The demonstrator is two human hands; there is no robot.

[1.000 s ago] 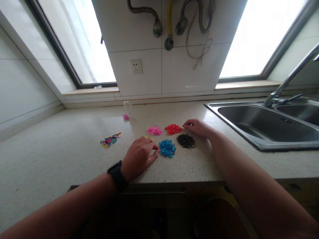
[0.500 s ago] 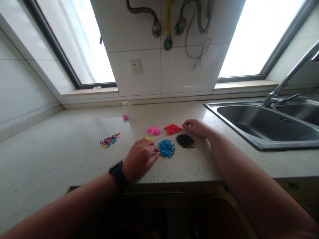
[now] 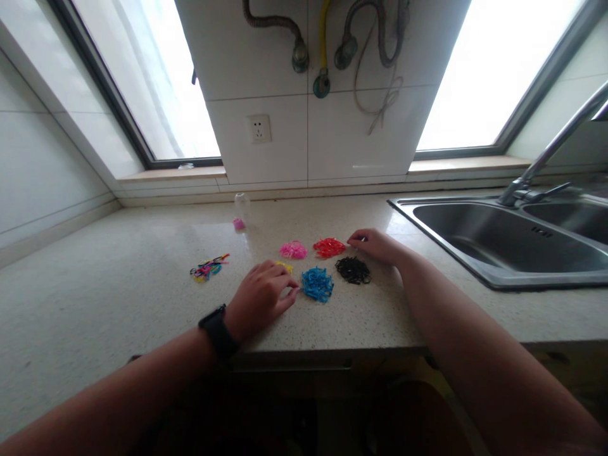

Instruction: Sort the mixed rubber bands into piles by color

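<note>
Head view: left hand (image 3: 259, 297), thumb and forefinger close, cannot tell if pinching; blue pile (image 3: 318, 284) just beside, at three o'clock. Right hand (image 3: 375, 246), fingers curled, grip unclear; red pile (image 3: 329, 247) near at nine o'clock, black pile (image 3: 353, 270) at seven.

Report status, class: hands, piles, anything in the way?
Left hand beside blue pile; right hand beside red pile; any hold unclear. Pink pile, black pile nearby. Left hand partly hides yellow pile.

Black watch (image 3: 218, 330) on the left wrist (image 3: 232, 322), squared dark case (image 3: 212, 315), broad plain band (image 3: 223, 339), both forearms (image 3: 465, 323) bare, right wrist (image 3: 399, 252) bare
</note>
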